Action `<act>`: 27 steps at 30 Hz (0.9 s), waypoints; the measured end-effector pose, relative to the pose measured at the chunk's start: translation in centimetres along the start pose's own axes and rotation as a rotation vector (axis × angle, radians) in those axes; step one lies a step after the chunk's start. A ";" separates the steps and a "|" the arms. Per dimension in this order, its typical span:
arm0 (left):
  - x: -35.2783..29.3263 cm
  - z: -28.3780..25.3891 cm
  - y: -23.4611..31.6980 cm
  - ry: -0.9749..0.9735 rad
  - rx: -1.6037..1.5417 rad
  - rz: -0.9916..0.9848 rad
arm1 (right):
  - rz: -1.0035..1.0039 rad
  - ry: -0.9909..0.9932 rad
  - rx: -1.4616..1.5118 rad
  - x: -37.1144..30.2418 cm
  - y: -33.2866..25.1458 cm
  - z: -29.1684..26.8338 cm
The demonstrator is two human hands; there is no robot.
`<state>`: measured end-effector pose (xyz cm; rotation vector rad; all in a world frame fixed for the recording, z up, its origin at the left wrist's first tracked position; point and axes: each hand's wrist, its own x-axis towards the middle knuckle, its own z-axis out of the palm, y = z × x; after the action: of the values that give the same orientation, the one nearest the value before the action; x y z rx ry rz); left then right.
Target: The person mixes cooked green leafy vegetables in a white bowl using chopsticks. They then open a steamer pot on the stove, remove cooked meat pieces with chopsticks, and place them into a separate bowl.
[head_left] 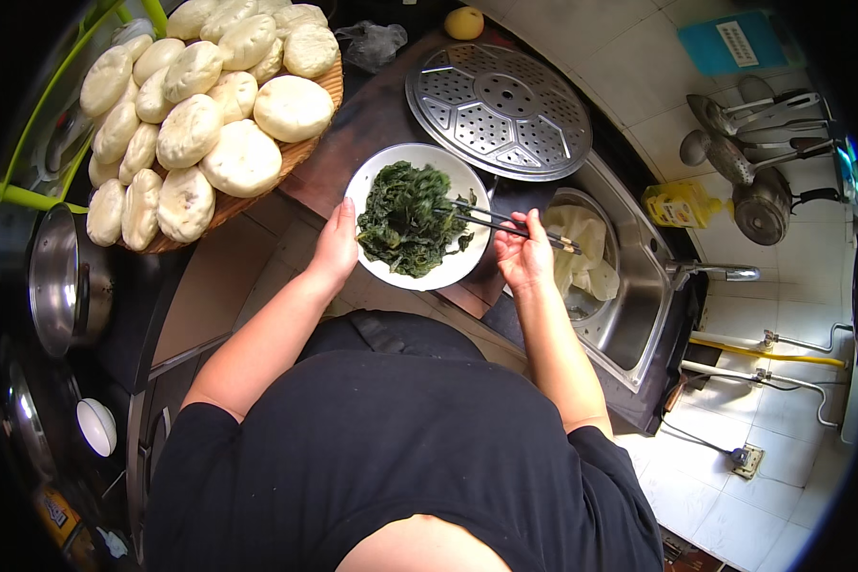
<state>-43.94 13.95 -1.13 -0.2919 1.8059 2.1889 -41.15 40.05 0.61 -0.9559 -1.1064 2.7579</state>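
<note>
A white bowl (372,264) of dark green cooked leafy greens (408,221) is in front of me. My left hand (336,243) grips the bowl's left rim, the thumb along its edge and the fingers hidden beneath. From the right, my right hand (526,253) is closed around a pair of dark chopsticks (491,217) with pale ends. Their tips reach into the right side of the greens, where some leaves look blurred.
Steamed buns (189,131) are piled on a woven tray (326,95) at upper left. Beyond the bowl lies a perforated steamer plate (505,100). A steel sink (639,315) at right contains a basin with pale cloth (586,253). Ladles (729,157) hang on the tiled wall; a pot (67,281) stands left.
</note>
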 end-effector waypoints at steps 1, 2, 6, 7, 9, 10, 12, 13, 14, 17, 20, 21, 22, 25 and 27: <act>-0.1 0.0 0.1 0.001 -0.008 -0.002 | -0.021 -0.003 0.003 -0.1 -0.4 0.4; -0.1 0.0 0.2 -0.001 -0.015 -0.006 | -0.072 -0.002 -0.028 -0.7 -0.8 1.3; 0.1 -0.3 0.0 -0.028 -0.021 -0.047 | -0.333 -0.148 -0.598 -3.1 -2.8 4.6; 0.1 -0.4 -0.1 -0.036 -0.021 -0.046 | -0.417 -0.126 -0.682 -3.9 -3.7 5.5; 0.1 -0.4 -0.2 -0.049 -0.021 -0.044 | -0.567 -0.106 -0.789 -5.7 -5.9 7.3; 0.1 -0.3 -0.2 -0.027 -0.019 -0.028 | -0.639 -0.103 -0.808 -6.3 -6.6 7.9; 0.0 -0.1 -0.2 0.019 -0.013 0.005 | -0.654 -0.170 -0.834 -6.2 -5.9 8.4; 0.0 0.1 -0.1 0.016 -0.016 0.001 | -0.619 -0.228 -0.846 -5.8 -4.7 8.1; 0.0 0.1 -0.1 0.018 -0.023 -0.006 | -0.580 -0.290 -0.861 -5.3 -3.2 8.1; 0.3 -0.3 -0.7 -0.015 -0.053 -0.002 | -0.406 -0.424 -0.831 -6.3 -1.1 7.4; 0.4 -0.2 -0.6 -0.028 -0.024 0.024 | -0.488 -0.577 -0.825 -7.2 -1.4 7.4; 0.3 -0.2 -0.5 -0.026 -0.004 0.035 | -0.536 -0.660 -0.904 -6.9 -1.1 7.5; 0.3 -0.1 -0.5 -0.014 -0.015 0.022 | -0.588 -0.741 -0.987 -6.6 -0.8 7.6; 0.2 -0.3 -0.4 0.003 -0.030 -0.015 | -0.929 -0.778 -1.256 -5.0 -0.5 7.8; 0.3 -0.3 -0.6 -0.028 -0.045 -0.011 | -1.062 -0.618 -1.306 -4.2 -1.3 7.4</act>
<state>-43.97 13.77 -1.85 -0.2791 1.7385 2.2178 -42.04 35.49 7.81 0.5910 -2.5010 1.2316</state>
